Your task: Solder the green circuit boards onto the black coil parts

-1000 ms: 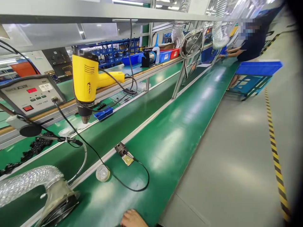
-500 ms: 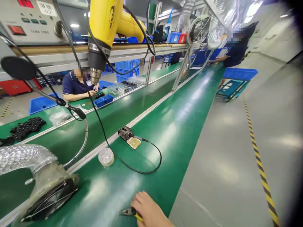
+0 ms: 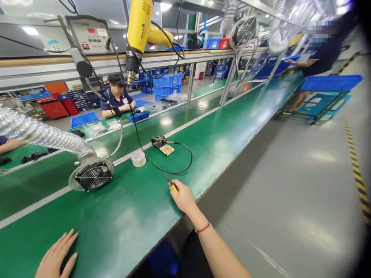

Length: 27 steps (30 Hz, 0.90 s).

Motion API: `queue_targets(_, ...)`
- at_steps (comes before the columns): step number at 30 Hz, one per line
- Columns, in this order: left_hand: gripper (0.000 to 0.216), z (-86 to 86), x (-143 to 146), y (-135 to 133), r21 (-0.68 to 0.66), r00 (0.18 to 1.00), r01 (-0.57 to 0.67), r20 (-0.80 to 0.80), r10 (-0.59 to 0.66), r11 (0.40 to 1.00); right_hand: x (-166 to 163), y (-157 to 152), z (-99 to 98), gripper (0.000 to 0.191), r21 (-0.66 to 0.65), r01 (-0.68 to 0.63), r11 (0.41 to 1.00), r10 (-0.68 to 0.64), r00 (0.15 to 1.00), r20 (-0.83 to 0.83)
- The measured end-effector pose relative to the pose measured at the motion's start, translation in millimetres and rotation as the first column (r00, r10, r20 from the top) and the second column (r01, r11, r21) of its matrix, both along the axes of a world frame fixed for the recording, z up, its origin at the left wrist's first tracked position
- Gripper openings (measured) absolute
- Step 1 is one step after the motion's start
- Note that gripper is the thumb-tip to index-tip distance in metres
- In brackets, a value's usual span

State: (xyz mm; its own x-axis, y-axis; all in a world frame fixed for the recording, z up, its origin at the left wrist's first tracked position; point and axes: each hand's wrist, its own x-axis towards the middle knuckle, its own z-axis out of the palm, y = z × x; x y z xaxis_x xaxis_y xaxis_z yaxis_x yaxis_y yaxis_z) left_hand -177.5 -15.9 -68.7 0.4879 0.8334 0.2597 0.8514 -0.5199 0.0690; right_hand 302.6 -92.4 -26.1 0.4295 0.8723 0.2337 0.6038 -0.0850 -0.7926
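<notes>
right hand (image 3: 182, 197) closed round pliers (image 3: 171, 183) with yellow grip, dark tip showing, handles hidden in fist, near bench front edge | left hand (image 3: 56, 256) flat, fingers spread on green bench (image 3: 139, 216), wrist cut off by frame | control box (image 3: 88, 34) writing unreadable | bare mat between hands; cable loop (image 3: 174, 162) just beyond pliers

No text reads clearly; the control box (image 3: 89, 34) shows blurred red digits.
</notes>
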Motion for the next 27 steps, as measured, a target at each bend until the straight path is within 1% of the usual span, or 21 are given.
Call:
queue_targets(3,0.050,2.8,1,-1,0.004,1.000,0.015,-0.027,-0.015,1.000,4,0,1.5,0.025,-0.010,-0.015,1.000,0.014,1.000,-0.026)
queue_targets(6,0.049,9.1,7,-2,-0.002,0.999,0.003,-0.036,-0.003,1.000,7,-2,1.3,0.026,-0.014,-0.013,1.000,0.012,1.000,-0.015)
queue_targets(8,0.047,13.0,12,-6,-0.007,1.000,-0.015,-0.003,0.015,1.000,4,-4,-0.6,0.026,-0.021,-0.002,1.000,0.002,1.000,0.005)
queue_targets(10,0.042,16.2,21,-17,-0.034,0.997,-0.030,0.077,0.032,0.999,-11,-5,-3.5,0.029,-0.046,-0.018,0.999,0.016,0.999,-0.040)
queue_targets(11,0.039,17.8,29,-27,-0.069,0.990,-0.030,0.133,0.039,0.997,-24,-4,-4.5,0.030,-0.059,-0.048,0.997,0.042,0.994,-0.099)
queue_targets(13,0.035,22.5,53,-48,-0.168,0.958,0.002,0.284,0.046,0.986,-62,1,-3.8,0.032,-0.075,-0.182,0.980,0.156,0.951,-0.267)
queue_targets(14,0.040,26.3,69,-57,-0.235,0.929,0.061,0.369,0.031,0.970,-85,6,-1.5,0.031,-0.066,-0.264,0.962,0.227,0.912,-0.341)
queue_targets(15,0.049,31.6,85,-62,-0.280,0.887,0.170,0.460,-0.023,0.945,-109,11,2.1,0.030,-0.052,-0.337,0.940,0.290,0.871,-0.398)
queue_targets(16,0.061,38.3,100,-65,-0.289,0.833,0.291,0.545,-0.093,0.912,-135,17,6.7,0.030,-0.025,-0.391,0.920,0.341,0.830,-0.441)
queue_targets(17,0.070,46.0,113,-64,-0.274,0.773,0.378,0.619,-0.139,0.884,-159,23,12.1,0.030,-0.002,-0.441,0.897,0.386,0.786,-0.483)
queue_targets(18,0.075,54.1,121,-60,-0.254,0.728,0.406,0.670,-0.142,0.878,-183,30,17.7,0.032,0.012,-0.482,0.876,0.417,0.743,-0.523)
queue_targets(19,0.077,61.6,124,-54,-0.223,0.697,0.387,0.706,-0.126,0.895,-204,37,23.0,0.035,0.020,-0.512,0.859,0.435,0.708,-0.556)
queue_targets(20,0.073,67.9,123,-49,-0.203,0.689,0.334,0.719,-0.092,0.921,-224,45,27.6,0.038,0.021,-0.533,0.846,0.445,0.683,-0.579)
queue_targets(22,0.055,75.9,108,-42,-0.173,0.720,0.177,0.694,-0.008,0.969,-258,62,33.7,0.044,0.008,-0.558,0.830,0.454,0.666,-0.591)
queue_targets(23,0.043,78.0,97,-41,-0.158,0.745,0.108,0.667,0.025,0.982,-274,69,35.2,0.045,0.003,-0.567,0.824,0.462,0.667,-0.585)
queue_targets(24,0.034,79.7,85,-41,-0.151,0.766,0.054,0.640,0.056,0.987,-291,76,35.8,0.048,0.003,-0.580,0.814,0.474,0.662,-0.581)
queue_targets(25,0.029,81.9,71,-42,-0.156,0.770,-0.003,0.629,0.102,0.988,-307,82,35.9,0.051,0.010,-0.606,0.796,0.495,0.640,-0.587)
queue_targets(26,0.027,85.3,55,-43,-0.170,0.754,-0.069,0.636,0.163,0.983,-324,86,35.4,0.055,0.025,-0.641,0.767,0.522,0.601,-0.605)
queue_targets(27,0.027,90.3,39,-44,-0.189,0.718,-0.150,0.654,0.238,0.971,-340,88,34.1,0.060,0.049,-0.680,0.732,0.554,0.552,-0.623)
